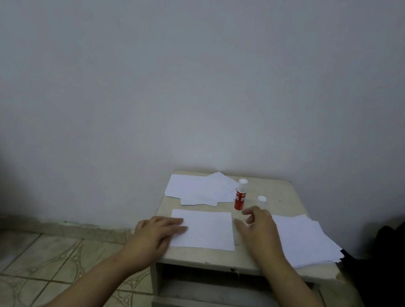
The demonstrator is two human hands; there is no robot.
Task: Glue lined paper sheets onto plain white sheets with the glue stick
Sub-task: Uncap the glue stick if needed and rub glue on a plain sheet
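A white sheet (206,229) lies flat in the middle of the small table (290,196). My left hand (155,234) rests on the sheet's left edge with fingers straight. My right hand (258,226) hovers just right of the sheet, fingers loosely spread, holding nothing. The red glue stick (240,195) stands upright beyond the sheet, and a white cap (261,199) sits to its right. A stack of sheets (305,239) lies at the right; another pile of sheets (200,188) lies at the back left. Whether any sheet is lined is not visible.
The table stands against a pale wall (206,65), with an open shelf below its top. A tiled floor (32,260) spreads to the left. A dark bag (399,251) sits to the right of the table.
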